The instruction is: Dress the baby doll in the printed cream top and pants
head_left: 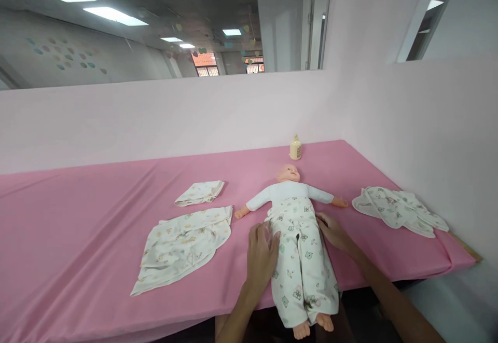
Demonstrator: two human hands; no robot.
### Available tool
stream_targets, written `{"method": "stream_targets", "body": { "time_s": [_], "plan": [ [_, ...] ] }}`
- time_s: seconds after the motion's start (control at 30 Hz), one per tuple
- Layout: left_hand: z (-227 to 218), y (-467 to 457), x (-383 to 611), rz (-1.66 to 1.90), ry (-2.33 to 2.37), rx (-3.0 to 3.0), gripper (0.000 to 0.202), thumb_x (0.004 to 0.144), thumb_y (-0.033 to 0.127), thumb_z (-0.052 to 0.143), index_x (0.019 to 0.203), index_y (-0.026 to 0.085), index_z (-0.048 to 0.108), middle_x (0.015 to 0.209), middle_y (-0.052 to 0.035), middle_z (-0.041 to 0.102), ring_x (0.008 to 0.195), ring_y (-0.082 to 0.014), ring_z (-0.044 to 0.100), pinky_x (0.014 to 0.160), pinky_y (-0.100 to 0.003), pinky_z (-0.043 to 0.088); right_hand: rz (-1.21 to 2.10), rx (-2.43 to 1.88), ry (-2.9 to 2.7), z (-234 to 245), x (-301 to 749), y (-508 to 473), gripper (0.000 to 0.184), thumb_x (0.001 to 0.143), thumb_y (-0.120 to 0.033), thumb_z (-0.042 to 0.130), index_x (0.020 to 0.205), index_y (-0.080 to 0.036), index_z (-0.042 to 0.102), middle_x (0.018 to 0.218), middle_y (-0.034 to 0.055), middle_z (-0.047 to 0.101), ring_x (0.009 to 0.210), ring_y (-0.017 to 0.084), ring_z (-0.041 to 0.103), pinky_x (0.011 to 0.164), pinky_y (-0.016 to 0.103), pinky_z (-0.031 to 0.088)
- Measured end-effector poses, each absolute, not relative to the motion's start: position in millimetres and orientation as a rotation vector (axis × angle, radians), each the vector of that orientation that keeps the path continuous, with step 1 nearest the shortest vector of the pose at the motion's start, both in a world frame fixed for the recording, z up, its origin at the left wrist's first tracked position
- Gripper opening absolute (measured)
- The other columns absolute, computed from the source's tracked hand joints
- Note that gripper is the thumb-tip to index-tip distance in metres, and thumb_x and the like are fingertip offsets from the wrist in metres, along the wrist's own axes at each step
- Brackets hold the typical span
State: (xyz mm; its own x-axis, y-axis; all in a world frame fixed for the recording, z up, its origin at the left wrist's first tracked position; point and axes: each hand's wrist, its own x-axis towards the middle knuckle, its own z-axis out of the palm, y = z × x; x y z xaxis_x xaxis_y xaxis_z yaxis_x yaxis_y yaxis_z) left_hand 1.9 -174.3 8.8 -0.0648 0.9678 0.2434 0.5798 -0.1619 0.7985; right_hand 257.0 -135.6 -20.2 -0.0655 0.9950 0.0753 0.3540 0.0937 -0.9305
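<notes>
A baby doll (290, 190) in a white long-sleeved top lies on its back, arms spread, its bare feet past the table's front edge. White printed baby trousers (301, 247) cover it from the waist to the ankles. At the trousers' left side, my left hand (262, 257) has its fingers curled and its thumb against the cloth. My right hand (332, 230) is on the opposite side just below the waist, fingertips closed at the cloth's edge. Exactly how much fabric each hand grips is partly hidden.
On the pink-covered table (97, 218), a folded printed cloth (199, 193) and a larger printed garment (184, 247) lie left of the doll. More printed baby clothing (399, 209) rests at the right. Behind the doll's head stands a pale yellow pump bottle (295, 149), near the wall.
</notes>
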Motion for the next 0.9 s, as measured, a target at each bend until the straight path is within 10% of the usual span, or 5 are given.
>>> {"method": "stream_targets", "body": {
  "time_s": [0.23,0.6,0.73,0.9],
  "plan": [
    [11,-178,-7,0.94,1.559,1.822,0.031,0.094,0.037,0.034,0.096,0.021,0.06,0.097,-0.0081,0.065,0.09,-0.0242,0.061,0.077,-0.039,0.048,0.789,-1.47,-1.675,-20,255,-141,0.022,0.085,-0.032,0.044,0.067,-0.021,0.049,0.068,-0.0007,0.055,0.064,0.017,0.05,0.06,0.029,0.036],
    [5,-180,-13,1.051,1.616,1.996,0.029,0.096,0.035,0.032,0.088,0.022,0.057,0.091,-0.0062,0.064,0.085,-0.0223,0.06,0.072,-0.036,0.048,0.611,-1.528,-1.831,-34,271,-200,0.021,0.085,-0.027,0.043,0.065,-0.023,0.046,0.067,0.0005,0.056,0.065,0.018,0.05,0.065,0.032,0.039],
    [7,-196,-25,1.023,1.394,2.24,0.023,0.095,0.028,0.037,0.099,0.023,0.06,0.109,-0.0082,0.062,0.104,-0.0229,0.057,0.09,-0.039,0.047,0.667,-1.507,-1.667,-27,272,-187,0.02,0.086,-0.033,0.048,0.097,-0.025,0.062,0.101,0.0058,0.066,0.094,0.025,0.059,0.083,0.038,0.045],
    [5,-218,-40,0.818,1.274,2.377,0.024,0.095,0.024,0.038,0.106,0.025,0.059,0.119,-0.0079,0.06,0.114,-0.0226,0.053,0.098,-0.038,0.044,0.761,-1.386,-1.619,-14,269,-157,0.061,0.078,-0.042,0.063,0.135,-0.027,0.048,0.143,0.0069,0.047,0.13,0.03,0.042,0.107,0.045,0.033]
  ]
}}
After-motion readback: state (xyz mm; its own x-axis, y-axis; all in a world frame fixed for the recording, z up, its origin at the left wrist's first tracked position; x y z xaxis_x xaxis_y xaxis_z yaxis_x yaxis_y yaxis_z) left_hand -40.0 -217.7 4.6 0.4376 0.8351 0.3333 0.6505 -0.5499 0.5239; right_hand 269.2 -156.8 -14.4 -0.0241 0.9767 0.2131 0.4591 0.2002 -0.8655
